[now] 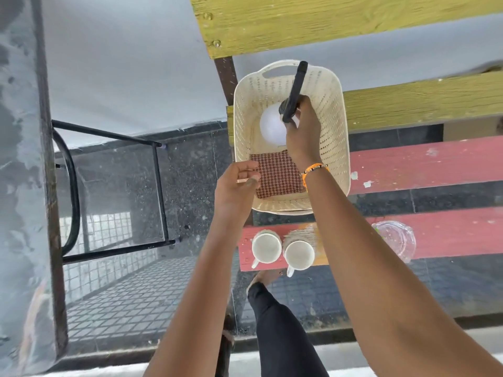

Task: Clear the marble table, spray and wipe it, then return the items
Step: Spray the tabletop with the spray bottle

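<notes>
A cream plastic basket (333, 110) stands on a bench of red and yellow planks. Inside it, my right hand (303, 129) grips the neck of a white spray bottle (272, 126) with a black trigger head (295, 88). A red checked cloth (277, 175) lies in the near end of the basket. My left hand (239, 183) hovers at the basket's near left rim, fingers curled loosely, holding nothing. The marble table (19, 159) runs along the left edge of the view.
Two white cups (266, 247) (298, 254) stand side by side on the nearest red plank (449, 229), and a clear glass jug (394, 239) sits to their right. A black metal chair frame (158, 186) stands beside the table over dark stone floor. My leg shows below.
</notes>
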{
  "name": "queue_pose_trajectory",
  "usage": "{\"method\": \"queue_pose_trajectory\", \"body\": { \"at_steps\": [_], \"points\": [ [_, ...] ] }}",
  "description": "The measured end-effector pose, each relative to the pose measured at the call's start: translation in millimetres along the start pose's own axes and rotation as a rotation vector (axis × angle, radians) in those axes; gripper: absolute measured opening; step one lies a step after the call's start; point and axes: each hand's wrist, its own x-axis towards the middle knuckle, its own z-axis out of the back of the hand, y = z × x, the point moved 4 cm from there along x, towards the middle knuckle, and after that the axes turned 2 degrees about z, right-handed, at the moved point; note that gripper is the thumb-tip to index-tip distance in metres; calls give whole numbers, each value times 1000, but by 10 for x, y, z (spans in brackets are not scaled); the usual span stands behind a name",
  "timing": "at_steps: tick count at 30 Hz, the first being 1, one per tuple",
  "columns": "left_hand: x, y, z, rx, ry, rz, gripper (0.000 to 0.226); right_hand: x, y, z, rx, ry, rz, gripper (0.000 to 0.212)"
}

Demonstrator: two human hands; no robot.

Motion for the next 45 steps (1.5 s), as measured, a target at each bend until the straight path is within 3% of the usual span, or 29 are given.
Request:
{"method": "queue_pose_trajectory", "body": {
  "at_steps": [6,13,19,29,31,35,42,45],
  "points": [
    [-142,-37,356,-204,-17,-3,25,-471,542,283,-84,42,226,27],
    [-515,-14,1050,-436,-54,-44,21,-1177,1376,285,40,102,322,22],
    [-981,100,2012,-543,-87,-108,21,-2030,2015,-356,68,182,338,10],
    [-1776,927,4391,-726,-384,-209,19,-3433,3269,-1907,208,459,473,14],
    [-1922,1126,4791,-750,-440,-208,19,-3702,3411,-2271,228,509,429,13],
    [-2130,1427,5414,-812,-521,-215,19,-4168,3554,-2996,355,556,157,15],
    [-2126,1779,6079,-802,-569,-173,15,-4476,3836,-3963,334,712,23,18],
    [-1974,1800,6402,-755,-566,-155,15,-4423,4021,-4363,374,759,-21,28]
  ]
}}
